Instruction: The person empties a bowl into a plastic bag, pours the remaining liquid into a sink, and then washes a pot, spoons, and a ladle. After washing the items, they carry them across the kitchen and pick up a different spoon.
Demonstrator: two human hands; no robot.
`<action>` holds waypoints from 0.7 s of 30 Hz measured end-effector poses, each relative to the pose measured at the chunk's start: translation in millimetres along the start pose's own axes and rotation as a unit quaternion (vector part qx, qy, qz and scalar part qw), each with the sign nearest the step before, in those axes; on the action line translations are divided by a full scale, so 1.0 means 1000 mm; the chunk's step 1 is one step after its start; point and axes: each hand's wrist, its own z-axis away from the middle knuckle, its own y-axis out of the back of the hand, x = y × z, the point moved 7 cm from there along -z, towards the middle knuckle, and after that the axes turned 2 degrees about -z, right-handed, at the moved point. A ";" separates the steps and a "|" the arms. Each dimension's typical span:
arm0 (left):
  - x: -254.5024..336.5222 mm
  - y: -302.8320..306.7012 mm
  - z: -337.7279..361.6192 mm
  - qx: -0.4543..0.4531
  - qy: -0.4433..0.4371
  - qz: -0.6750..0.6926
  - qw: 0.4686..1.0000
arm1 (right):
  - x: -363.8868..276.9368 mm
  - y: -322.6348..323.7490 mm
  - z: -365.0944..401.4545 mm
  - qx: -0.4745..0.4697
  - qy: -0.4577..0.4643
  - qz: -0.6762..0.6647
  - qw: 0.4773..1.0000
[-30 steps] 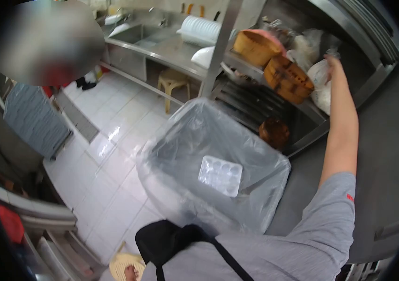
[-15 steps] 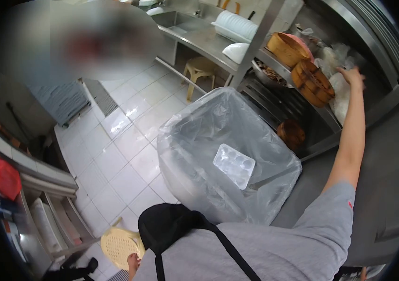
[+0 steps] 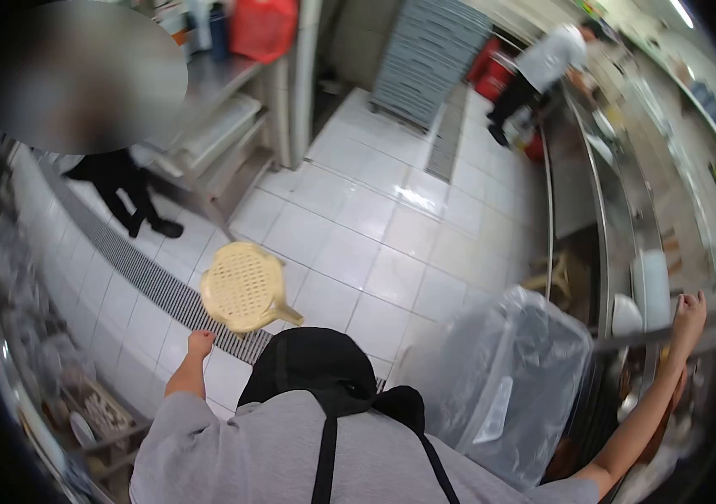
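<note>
My left hand hangs low on the left with its fingers curled closed, and nothing shows in it. Just beyond it, apart from it, a pale yellow plastic stool stands on the tiles. My right hand is stretched out to the far right, beside a steel shelf post. Its fingers are partly bent but apart, and I see nothing in them. Below the right arm stands a large bin with a clear plastic liner. Inside lies a clear plastic tray, seen edge-on.
A steel counter runs along the right, with white plates near its end. A co-worker bends over it at the back. Another person's legs stand at left. A grey-blue drawer stack and floor drain grates are beyond.
My view has swung left, so the stool, drain and second co-worker show more fully. My right hand has left the bagged items on the shelf. The left hand stays near the stool.
</note>
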 end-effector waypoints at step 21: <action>-0.413 0.115 0.173 0.360 0.386 0.453 0.718 | -0.666 0.518 0.227 0.160 0.497 -0.654 0.548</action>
